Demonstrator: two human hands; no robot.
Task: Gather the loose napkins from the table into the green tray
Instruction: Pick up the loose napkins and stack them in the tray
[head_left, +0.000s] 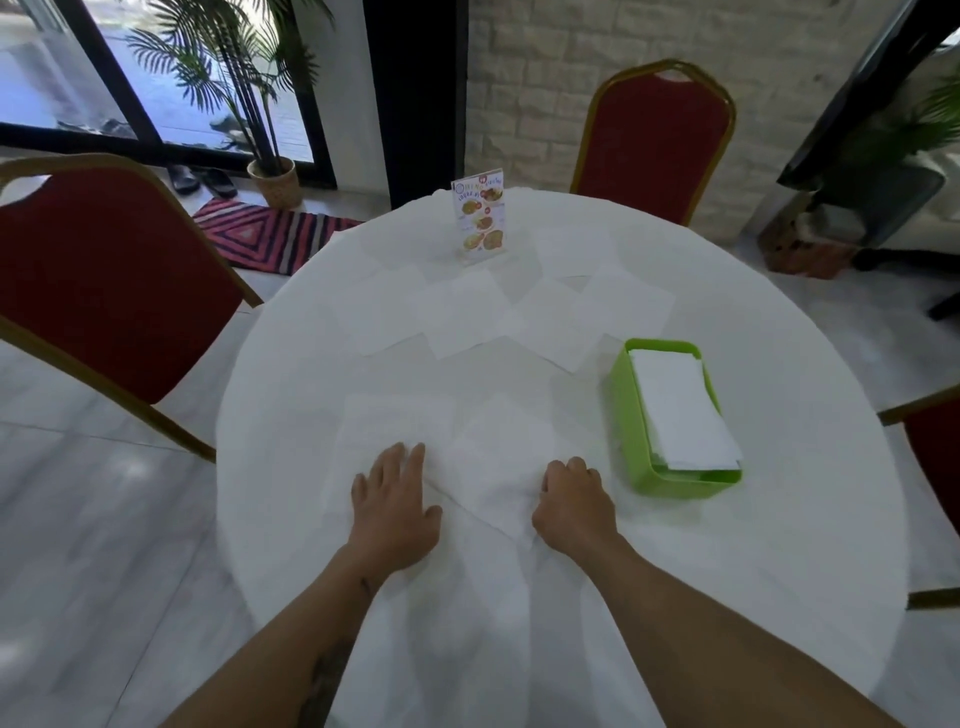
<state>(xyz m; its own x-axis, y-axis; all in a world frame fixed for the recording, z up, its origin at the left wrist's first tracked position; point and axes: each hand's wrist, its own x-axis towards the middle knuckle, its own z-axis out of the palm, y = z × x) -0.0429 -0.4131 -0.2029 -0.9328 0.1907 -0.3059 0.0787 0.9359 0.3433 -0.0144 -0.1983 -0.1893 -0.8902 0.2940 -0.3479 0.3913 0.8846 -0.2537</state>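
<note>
Several loose white napkins lie on the round white table (779, 545). One napkin (395, 421) is under my left hand (393, 499), whose straight fingers press flat on it. A second napkin (501, 467) lies beside it, and my right hand (571, 499) rests on its right edge with curled fingers that seem to pinch it. Further back, a spread of overlapping napkins (467, 312) runs across the middle. The green tray (623, 415) stands at the right with folded napkins (680, 410) inside.
A menu stand (478, 215) is upright at the table's far side. Red chairs stand at the left (104, 280), back (660, 140) and right (935, 457). A potted palm (275, 179) and a striped mat (270, 236) are on the floor beyond.
</note>
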